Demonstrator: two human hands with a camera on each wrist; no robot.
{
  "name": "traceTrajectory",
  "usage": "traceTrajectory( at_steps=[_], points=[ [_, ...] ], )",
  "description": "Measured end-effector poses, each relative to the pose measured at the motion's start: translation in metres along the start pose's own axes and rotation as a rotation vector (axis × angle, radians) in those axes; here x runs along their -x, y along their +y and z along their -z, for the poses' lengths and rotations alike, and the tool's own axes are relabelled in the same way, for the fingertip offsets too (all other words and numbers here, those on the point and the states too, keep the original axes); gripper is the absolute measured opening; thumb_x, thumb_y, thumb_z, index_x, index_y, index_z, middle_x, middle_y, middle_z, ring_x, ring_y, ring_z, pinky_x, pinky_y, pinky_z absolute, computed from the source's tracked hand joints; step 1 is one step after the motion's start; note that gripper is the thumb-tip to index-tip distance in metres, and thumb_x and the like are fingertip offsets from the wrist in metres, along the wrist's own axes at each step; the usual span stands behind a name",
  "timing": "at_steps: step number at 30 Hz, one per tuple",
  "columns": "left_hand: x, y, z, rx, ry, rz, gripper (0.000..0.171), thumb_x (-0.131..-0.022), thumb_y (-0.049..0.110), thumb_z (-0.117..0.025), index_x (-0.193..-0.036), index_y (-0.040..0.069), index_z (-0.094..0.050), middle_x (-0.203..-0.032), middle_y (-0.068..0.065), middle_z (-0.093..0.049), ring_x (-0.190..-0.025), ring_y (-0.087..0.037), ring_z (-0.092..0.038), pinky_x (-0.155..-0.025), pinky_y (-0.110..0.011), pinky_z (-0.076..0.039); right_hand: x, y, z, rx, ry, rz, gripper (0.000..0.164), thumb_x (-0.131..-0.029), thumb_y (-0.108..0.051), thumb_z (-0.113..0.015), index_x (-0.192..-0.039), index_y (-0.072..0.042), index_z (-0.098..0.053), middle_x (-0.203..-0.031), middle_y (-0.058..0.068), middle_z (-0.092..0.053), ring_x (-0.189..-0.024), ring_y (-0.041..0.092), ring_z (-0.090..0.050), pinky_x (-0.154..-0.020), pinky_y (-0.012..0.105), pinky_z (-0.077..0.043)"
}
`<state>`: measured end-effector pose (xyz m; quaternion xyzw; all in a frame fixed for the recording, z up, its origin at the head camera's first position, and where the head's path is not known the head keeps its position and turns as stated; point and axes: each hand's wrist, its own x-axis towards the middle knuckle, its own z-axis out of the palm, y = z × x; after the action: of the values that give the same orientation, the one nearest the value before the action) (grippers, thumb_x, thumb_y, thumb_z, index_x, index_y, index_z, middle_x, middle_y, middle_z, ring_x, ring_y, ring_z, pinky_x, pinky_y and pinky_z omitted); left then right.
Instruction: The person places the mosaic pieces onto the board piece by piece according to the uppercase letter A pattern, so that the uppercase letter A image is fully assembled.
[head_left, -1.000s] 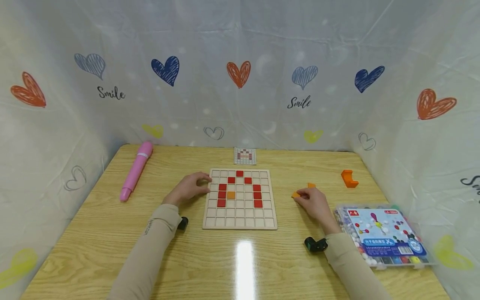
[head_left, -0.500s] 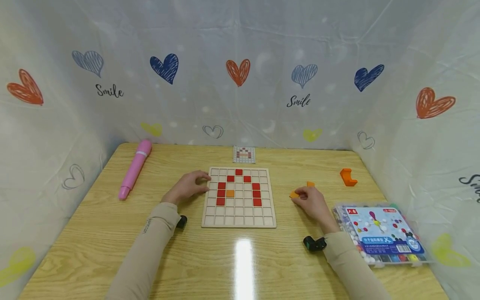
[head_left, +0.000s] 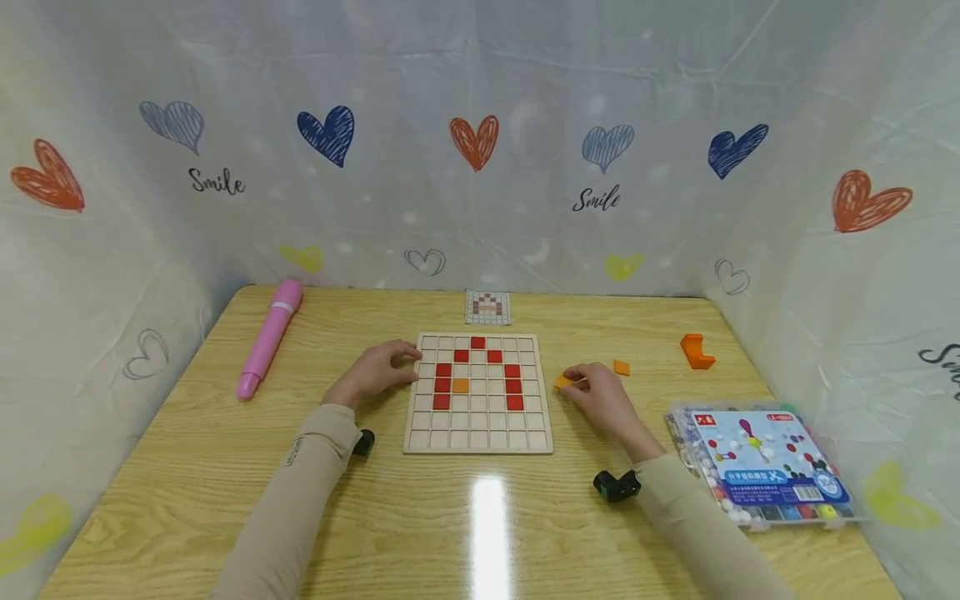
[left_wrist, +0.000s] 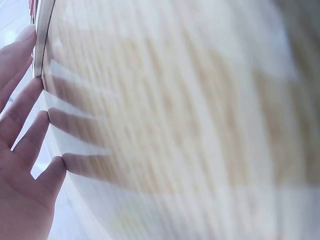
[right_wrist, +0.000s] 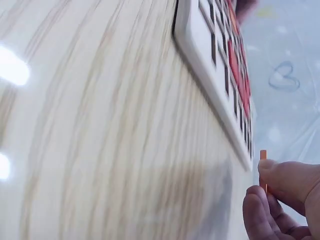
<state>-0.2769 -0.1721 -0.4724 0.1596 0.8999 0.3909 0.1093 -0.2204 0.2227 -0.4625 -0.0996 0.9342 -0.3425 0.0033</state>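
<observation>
A square wooden grid board [head_left: 480, 432] lies mid-table, with red tiles [head_left: 513, 387] in several cells and one orange tile [head_left: 461, 386] left of its middle. My left hand [head_left: 372, 373] rests at the board's left edge; in the left wrist view its fingertips [left_wrist: 37, 84] touch the edge and the tabletop. Between thumb and fingers, my right hand [head_left: 602, 398] pinches another orange tile [right_wrist: 263, 170], just right of the board. A loose orange tile [head_left: 622, 367] lies on the table beyond that hand.
Behind the board lies a small pattern card [head_left: 488, 307]. A pink pen-shaped object [head_left: 271, 339] is at the left. On the right are an orange notched block [head_left: 697, 352] and a clear box of coloured beads [head_left: 768, 462]. Patterned cloth walls [head_left: 480, 208] enclose the table.
My right hand has moved left toward the board with the pinched orange tile, away from the loose one on the table. The left hand stays at the board's edge.
</observation>
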Motion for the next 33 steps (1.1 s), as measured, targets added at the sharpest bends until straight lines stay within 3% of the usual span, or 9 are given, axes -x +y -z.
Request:
traceTrajectory(
  at_steps=[7, 16, 21, 28, 33],
  points=[
    [-0.001, 0.002, -0.001, -0.006, 0.003, 0.01, 0.038, -0.095, 0.016, -0.071, -0.131, 0.005, -0.064, -0.149, -0.018, -0.051, -0.146, -0.04, -0.035, -0.123, -0.056, -0.024, -0.012, -0.029, -0.012, -0.05, -0.028, 0.022, 0.029, -0.093, -0.013, -0.072, -0.119, -0.001, -0.071, -0.117, 0.018, -0.064, -0.099, 0.029, -0.068, -0.09, 0.044, -0.058],
    [-0.001, 0.0, 0.0, -0.012, -0.002, 0.011, 0.038, -0.094, 0.016, -0.071, -0.13, 0.004, -0.064, -0.149, -0.019, -0.05, -0.147, -0.04, -0.034, -0.124, -0.056, -0.024, -0.027, -0.055, -0.032, -0.063, -0.087, 0.041, 0.027, -0.093, -0.009, -0.069, -0.12, -0.003, -0.072, -0.119, 0.017, -0.065, -0.103, 0.029, -0.069, -0.092, 0.042, -0.059],
    [-0.001, 0.0, 0.0, -0.01, -0.005, 0.019, 0.038, -0.094, 0.015, -0.071, -0.13, 0.004, -0.064, -0.15, -0.019, -0.05, -0.147, -0.04, -0.034, -0.124, -0.055, -0.024, -0.036, -0.063, -0.043, -0.034, -0.125, 0.081, 0.026, -0.093, -0.009, -0.07, -0.118, -0.002, -0.073, -0.117, 0.015, -0.069, -0.101, 0.026, -0.069, -0.089, 0.038, -0.06],
    [0.001, 0.001, 0.001, -0.02, 0.006, -0.039, 0.037, -0.094, 0.014, -0.071, -0.128, 0.002, -0.065, -0.146, -0.022, -0.052, -0.143, -0.045, -0.036, -0.121, -0.06, -0.026, -0.043, -0.071, -0.057, 0.008, -0.156, 0.099, 0.025, -0.092, -0.009, -0.071, -0.116, -0.003, -0.074, -0.112, 0.011, -0.071, -0.094, 0.02, -0.066, -0.085, 0.035, -0.058],
    [0.001, 0.002, 0.001, -0.027, 0.007, -0.039, 0.037, -0.093, 0.014, -0.071, -0.128, 0.002, -0.065, -0.145, -0.022, -0.053, -0.143, -0.044, -0.037, -0.121, -0.059, -0.027, -0.045, -0.074, -0.063, 0.019, -0.172, 0.117, 0.024, -0.091, -0.006, -0.07, -0.115, -0.002, -0.074, -0.112, 0.011, -0.071, -0.091, 0.017, -0.065, -0.083, 0.033, -0.058]
  ],
)
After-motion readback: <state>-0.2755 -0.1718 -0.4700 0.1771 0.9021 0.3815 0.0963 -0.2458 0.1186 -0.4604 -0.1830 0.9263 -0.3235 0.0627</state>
